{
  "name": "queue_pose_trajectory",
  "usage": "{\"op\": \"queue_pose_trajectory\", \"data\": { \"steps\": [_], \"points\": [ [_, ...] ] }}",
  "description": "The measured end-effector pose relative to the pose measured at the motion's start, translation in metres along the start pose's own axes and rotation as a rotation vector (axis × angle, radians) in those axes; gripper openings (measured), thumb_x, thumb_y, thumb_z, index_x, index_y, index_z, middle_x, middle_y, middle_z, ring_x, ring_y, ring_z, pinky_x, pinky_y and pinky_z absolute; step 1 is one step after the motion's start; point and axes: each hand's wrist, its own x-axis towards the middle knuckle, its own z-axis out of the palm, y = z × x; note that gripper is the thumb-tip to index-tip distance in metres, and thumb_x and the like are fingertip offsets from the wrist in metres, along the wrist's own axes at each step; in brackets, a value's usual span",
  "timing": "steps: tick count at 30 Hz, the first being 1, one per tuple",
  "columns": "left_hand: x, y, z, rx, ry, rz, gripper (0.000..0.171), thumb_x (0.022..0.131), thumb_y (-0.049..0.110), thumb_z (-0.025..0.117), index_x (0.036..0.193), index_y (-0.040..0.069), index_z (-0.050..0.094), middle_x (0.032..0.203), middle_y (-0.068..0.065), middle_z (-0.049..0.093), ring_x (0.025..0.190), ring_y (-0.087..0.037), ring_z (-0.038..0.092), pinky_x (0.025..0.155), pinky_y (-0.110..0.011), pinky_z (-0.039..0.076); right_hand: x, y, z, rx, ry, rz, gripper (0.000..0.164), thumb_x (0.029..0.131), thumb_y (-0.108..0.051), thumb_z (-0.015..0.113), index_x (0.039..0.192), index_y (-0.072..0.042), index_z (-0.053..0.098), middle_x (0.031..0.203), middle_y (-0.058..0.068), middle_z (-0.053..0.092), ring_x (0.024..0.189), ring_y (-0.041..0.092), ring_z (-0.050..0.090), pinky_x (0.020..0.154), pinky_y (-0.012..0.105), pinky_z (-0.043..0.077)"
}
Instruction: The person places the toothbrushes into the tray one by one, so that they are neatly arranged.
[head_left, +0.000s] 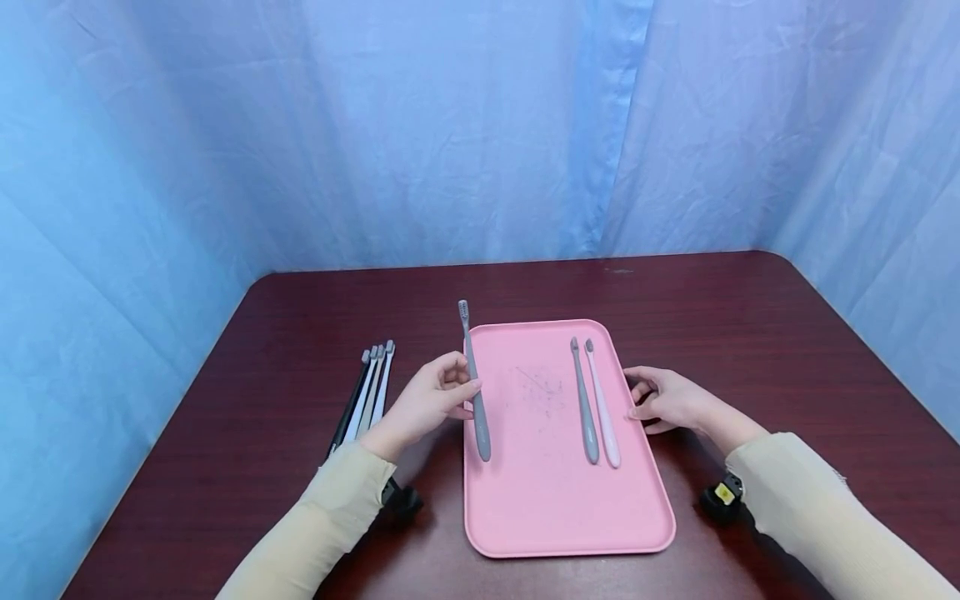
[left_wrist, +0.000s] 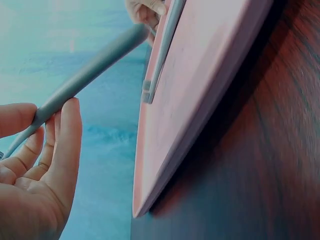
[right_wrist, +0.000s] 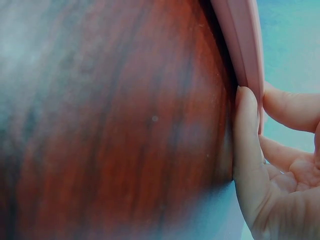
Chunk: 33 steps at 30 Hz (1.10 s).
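Note:
In the head view my left hand [head_left: 429, 398] pinches a grey toothbrush [head_left: 482, 429] by its handle, bristle head pointing away. It is held above the left edge of a pink tray [head_left: 555, 517]. The left wrist view shows the handle [left_wrist: 87, 72] between thumb and fingers, apart from the tray. On the tray's right half lie another grey toothbrush [head_left: 586, 417] and a pale pink toothbrush [head_left: 604, 417], side by side. My right hand [head_left: 670, 400] grips the tray's right rim [right_wrist: 245, 45] between thumb and fingers.
Several toothbrushes, one with a black handle [head_left: 347, 417], lie left of the tray, partly hidden behind the left forearm. Everything stands on a dark red wooden table [head_left: 750, 333]. Blue curtains [head_left: 450, 150] hang along the back and sides.

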Motion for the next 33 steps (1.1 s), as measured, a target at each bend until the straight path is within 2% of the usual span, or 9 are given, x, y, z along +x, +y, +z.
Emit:
{"op": "queue_pose_trajectory", "data": {
  "steps": [6, 15, 25, 33],
  "points": [
    [0.006, -0.001, 0.013, -0.05, -0.035, 0.019, 0.018, 0.093, 0.001, 0.053, 0.106, -0.008, 0.046, 0.085, -0.002, 0.047, 0.072, -0.007, 0.06, 0.07, -0.042, 0.059, -0.001, 0.0, 0.0, 0.0, -0.002, -0.004, 0.072, 0.083, 0.002, 0.064, 0.142, 0.011, 0.023, 0.095, 0.012, 0.053, 0.074, 0.012, 0.059, 0.068, 0.036, 0.058],
    [0.014, 0.0, 0.03, -0.093, -0.087, 0.036, 0.012, 0.092, -0.001, 0.054, 0.099, -0.007, 0.047, 0.083, -0.001, 0.048, 0.071, -0.005, 0.06, 0.069, -0.041, 0.059, -0.002, -0.002, 0.0, 0.013, -0.003, 0.002, 0.072, 0.083, 0.003, 0.063, 0.142, 0.011, 0.022, 0.095, 0.013, 0.053, 0.075, 0.013, 0.059, 0.068, 0.036, 0.059],
    [0.02, 0.002, 0.045, -0.06, -0.12, 0.037, 0.013, 0.091, 0.0, 0.057, 0.097, -0.006, 0.048, 0.082, -0.001, 0.047, 0.071, -0.005, 0.055, 0.07, -0.037, 0.059, -0.002, -0.002, 0.0, 0.006, 0.005, -0.001, 0.073, 0.082, 0.003, 0.064, 0.142, 0.01, 0.023, 0.095, 0.012, 0.053, 0.075, 0.014, 0.058, 0.068, 0.036, 0.058],
    [0.028, 0.008, 0.059, -0.058, -0.103, 0.04, 0.011, 0.09, -0.001, 0.058, 0.095, -0.005, 0.048, 0.082, -0.001, 0.044, 0.071, -0.007, 0.056, 0.069, -0.036, 0.059, -0.001, -0.002, 0.0, 0.001, 0.006, -0.001, 0.073, 0.082, 0.002, 0.063, 0.142, 0.01, 0.023, 0.095, 0.013, 0.053, 0.075, 0.013, 0.059, 0.068, 0.036, 0.058]
  ]
}}
